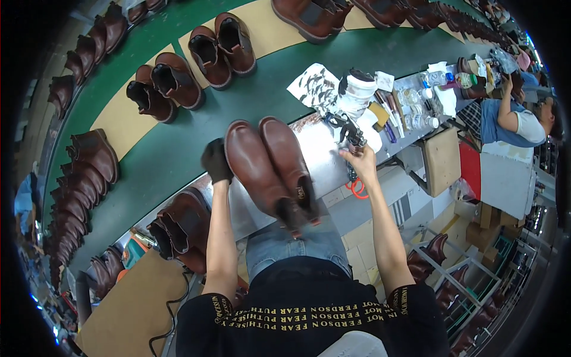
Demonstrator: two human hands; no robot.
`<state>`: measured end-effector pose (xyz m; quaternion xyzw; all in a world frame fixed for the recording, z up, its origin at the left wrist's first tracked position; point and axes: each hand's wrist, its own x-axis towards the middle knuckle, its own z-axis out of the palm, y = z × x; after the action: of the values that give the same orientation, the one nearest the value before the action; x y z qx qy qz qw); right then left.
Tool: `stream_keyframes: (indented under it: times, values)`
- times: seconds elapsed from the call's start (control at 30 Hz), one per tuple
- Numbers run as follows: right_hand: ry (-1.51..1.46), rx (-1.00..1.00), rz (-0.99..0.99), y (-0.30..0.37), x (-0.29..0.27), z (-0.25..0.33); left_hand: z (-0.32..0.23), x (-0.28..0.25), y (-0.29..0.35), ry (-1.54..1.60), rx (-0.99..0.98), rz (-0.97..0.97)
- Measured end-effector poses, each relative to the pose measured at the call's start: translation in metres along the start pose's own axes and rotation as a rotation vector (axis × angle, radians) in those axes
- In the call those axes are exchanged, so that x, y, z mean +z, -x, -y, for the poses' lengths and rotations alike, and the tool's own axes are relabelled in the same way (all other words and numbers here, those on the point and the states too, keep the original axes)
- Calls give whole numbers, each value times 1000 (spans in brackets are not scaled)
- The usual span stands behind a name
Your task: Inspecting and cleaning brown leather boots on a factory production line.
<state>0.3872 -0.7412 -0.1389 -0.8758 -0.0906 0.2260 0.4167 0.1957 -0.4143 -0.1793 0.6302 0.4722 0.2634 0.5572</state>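
Observation:
A pair of brown ankle boots (256,163) lies in front of me on the shiny metal worktop (315,140), toes away from me, heel ends slightly blurred. My left hand (217,160), in a dark glove, is right beside the left boot's toe; its finger shape is too dark to read. My right hand (361,159) is bare, its fingers closed around something small and dark at the worktop's right part. Just past it lies a black object (344,126) whose kind I cannot make out. Orange-handled scissors (358,189) hang below that hand.
A green conveyor belt (270,89) curves past, bearing brown boots (223,50) on tan boards. White cloths (315,86), brushes (389,113) and plastic bottles (419,107) crowd the right side. More boots (181,223) stand at my left. A co-worker (514,116) sits far right, near a stool (440,160).

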Motion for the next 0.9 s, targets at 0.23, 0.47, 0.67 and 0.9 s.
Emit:
stream_keyframes:
  times: [0.23, 0.47, 0.67, 0.9]
  values:
    - [215, -14, -149, 45, 8, 3, 2, -13, 50, -151, 102, -304]
    - [191, 3, -143, 41, 7, -1, -1, -15, 99, -126, 145, -39]
    - [250, -73, -175, 46, 1, 10, 36, -17, 110, 572, -332, 122]
    - [65, -392, -351, 25, -24, 62, 48, -6, 138, 512, -370, 78]
